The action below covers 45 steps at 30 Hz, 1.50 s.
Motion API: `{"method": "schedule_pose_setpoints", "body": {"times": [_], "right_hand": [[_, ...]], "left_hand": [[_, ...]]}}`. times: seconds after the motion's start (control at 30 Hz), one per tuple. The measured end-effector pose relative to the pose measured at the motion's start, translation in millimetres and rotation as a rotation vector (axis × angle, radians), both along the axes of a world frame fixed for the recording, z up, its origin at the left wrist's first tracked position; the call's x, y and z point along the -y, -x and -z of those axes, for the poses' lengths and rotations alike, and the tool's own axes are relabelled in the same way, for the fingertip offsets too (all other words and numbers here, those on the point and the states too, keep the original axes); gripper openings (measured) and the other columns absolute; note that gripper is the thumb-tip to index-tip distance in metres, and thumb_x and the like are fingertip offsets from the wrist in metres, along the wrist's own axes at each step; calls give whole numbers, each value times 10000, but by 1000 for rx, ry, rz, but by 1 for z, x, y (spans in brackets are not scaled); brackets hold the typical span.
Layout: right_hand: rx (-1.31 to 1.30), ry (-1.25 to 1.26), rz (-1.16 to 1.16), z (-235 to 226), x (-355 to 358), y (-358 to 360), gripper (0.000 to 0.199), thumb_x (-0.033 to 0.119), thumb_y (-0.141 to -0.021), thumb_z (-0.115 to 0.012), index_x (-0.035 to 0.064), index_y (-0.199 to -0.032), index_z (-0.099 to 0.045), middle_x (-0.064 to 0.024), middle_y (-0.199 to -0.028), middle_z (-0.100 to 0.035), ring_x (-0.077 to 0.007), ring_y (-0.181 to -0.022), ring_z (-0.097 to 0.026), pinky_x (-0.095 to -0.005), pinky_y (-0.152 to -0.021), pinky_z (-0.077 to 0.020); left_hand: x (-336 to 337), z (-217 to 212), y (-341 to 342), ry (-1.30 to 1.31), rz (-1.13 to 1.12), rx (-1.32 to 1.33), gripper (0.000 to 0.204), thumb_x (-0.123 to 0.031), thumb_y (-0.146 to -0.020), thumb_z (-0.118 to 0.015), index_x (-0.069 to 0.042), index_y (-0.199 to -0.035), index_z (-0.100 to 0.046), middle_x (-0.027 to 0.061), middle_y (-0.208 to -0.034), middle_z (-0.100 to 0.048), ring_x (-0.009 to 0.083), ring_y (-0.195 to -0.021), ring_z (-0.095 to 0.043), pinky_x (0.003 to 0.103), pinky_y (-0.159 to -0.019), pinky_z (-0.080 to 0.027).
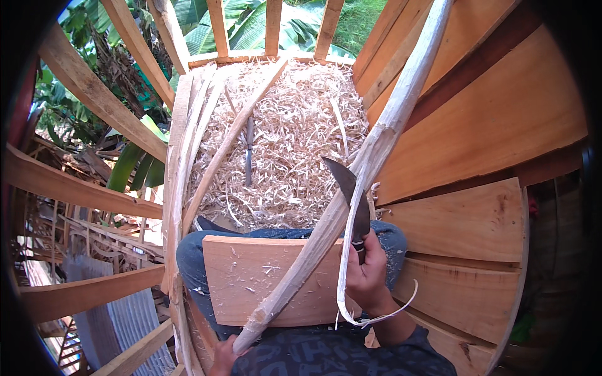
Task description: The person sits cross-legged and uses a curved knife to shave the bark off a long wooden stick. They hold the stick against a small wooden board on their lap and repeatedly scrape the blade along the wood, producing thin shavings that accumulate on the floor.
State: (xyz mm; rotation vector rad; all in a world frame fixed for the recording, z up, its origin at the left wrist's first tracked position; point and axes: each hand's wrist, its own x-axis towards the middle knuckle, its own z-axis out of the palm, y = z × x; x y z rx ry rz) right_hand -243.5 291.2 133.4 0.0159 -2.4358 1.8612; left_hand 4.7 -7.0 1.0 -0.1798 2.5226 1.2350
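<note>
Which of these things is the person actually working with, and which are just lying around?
In use: long pale pole, curved knife in right hand, left hand gripping the pole's end, board on lap.
Lying about: wood shavings, spare strips, dark tool.

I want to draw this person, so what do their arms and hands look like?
Both hands are bare, with no gloves, rings or watch showing. The right hand has a bare forearm below it. Only a bit of the left hand shows. The dark shirt has short sleeves.
</note>
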Motion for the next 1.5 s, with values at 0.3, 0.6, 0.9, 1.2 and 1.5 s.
{"method": "schedule_pose_setpoints", "body": {"times": [0.3,0.6,0.9,1.2,1.5], "right_hand": [[446,728,-145,-23,-12,2,99,132,-929,-484,52,-967,-440,31,-596,-414,-34,-404,-358,-192,-366,-291],[72,186,-13,-9,-2,9,93,102,-905,-512,23,-917,-464,28,-583,-449,-33,-439,-403,-213,-388,-317],[166,184,-169,-11,-15,11,95,72,-905,-464,24,-987,-462,-19,-600,-482,-75,-441,-465,-203,-406,-366],[826,533,-492,-41,-32,13,104,152,-926,-485,53,-957,-477,25,-579,-414,-41,-389,-317,-208,-341,-239],[592,570,-256,-57,-47,23,142,218,-944,-474,78,-929,-461,26,-602,-399,-40,-430,-365,-199,-371,-303]], "left_hand": [[-1,0,3,-8,8,-51,356,-276,-647,-800,-44,-792,-572,147,-636,-607,332,-604,-633,372,-523,-483],[0,7,-3,16,-14,-32,368,-294,-641,-804,-43,-765,-565,151,-617,-593,338,-583,-619,376,-512,-478],[-3,1,4,-2,6,-79,364,-289,-638,-807,-48,-772,-570,149,-619,-596,337,-593,-623,371,-522,-480],[5,5,-1,-19,15,-4,350,-268,-679,-751,-16,-856,-584,170,-660,-592,340,-643,-635,368,-550,-463],[3,8,0,-19,15,-15,347,-262,-681,-752,-15,-858,-584,164,-658,-592,336,-635,-634,361,-549,-462]]}}
